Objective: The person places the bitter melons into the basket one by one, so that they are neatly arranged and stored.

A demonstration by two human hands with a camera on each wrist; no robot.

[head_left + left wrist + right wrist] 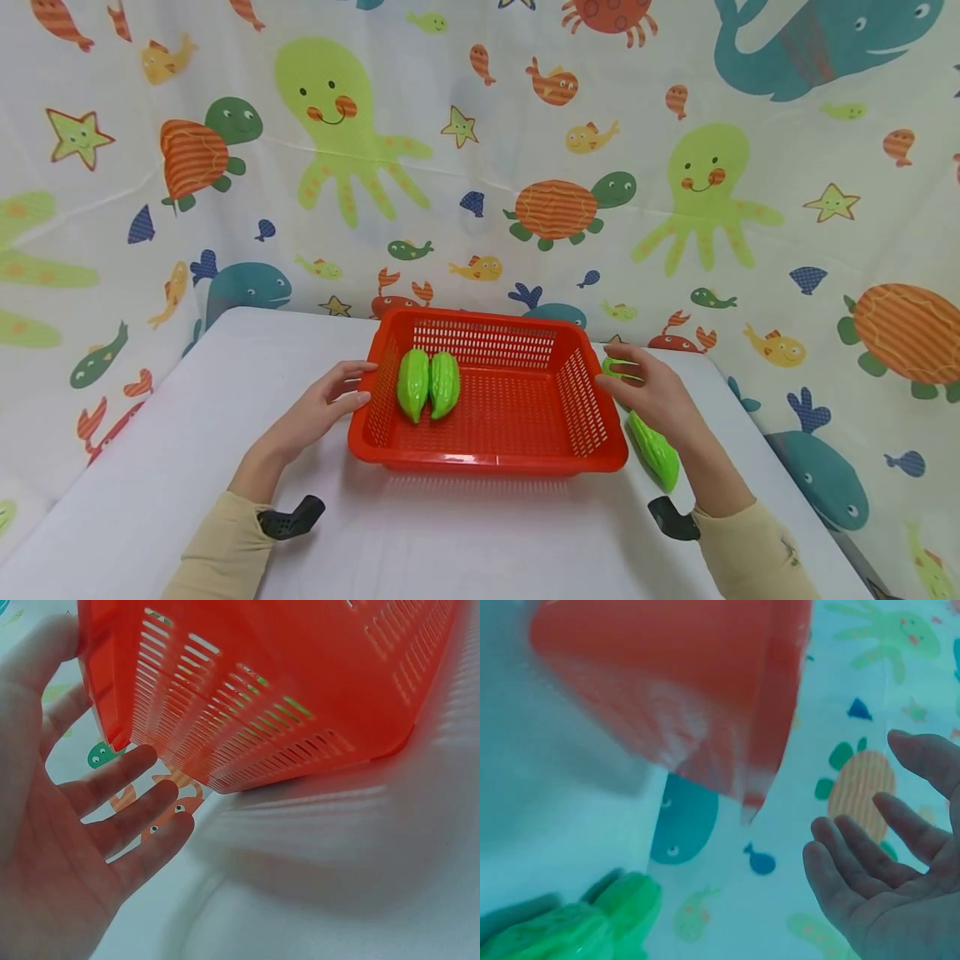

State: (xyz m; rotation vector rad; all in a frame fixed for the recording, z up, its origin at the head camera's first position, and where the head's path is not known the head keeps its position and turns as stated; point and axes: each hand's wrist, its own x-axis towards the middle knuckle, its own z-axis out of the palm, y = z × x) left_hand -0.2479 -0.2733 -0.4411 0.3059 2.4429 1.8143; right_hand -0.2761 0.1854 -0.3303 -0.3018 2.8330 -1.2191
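A red plastic basket [495, 462] with slotted walls is on the white table. Two bright green, ridged bitter melons [413, 385] lie side by side at its left end. My left hand [327, 407] is at the basket's left rim; in the left wrist view its thumb touches the rim and the other fingers spread loosely below. At the right end, my right hand [656, 396] is held with relaxed fingers, and the right wrist view shows it apart from the basket [667, 667] with nothing in it. More bitter melons [654, 454] lie beside the basket, one partly hidden by the right hand.
The white table [480, 542] runs back to a curtain [465, 75] printed with sea animals, which also hangs along both sides. A dark wrist strap [292, 518] sits on each forearm over a beige sleeve [225, 550].
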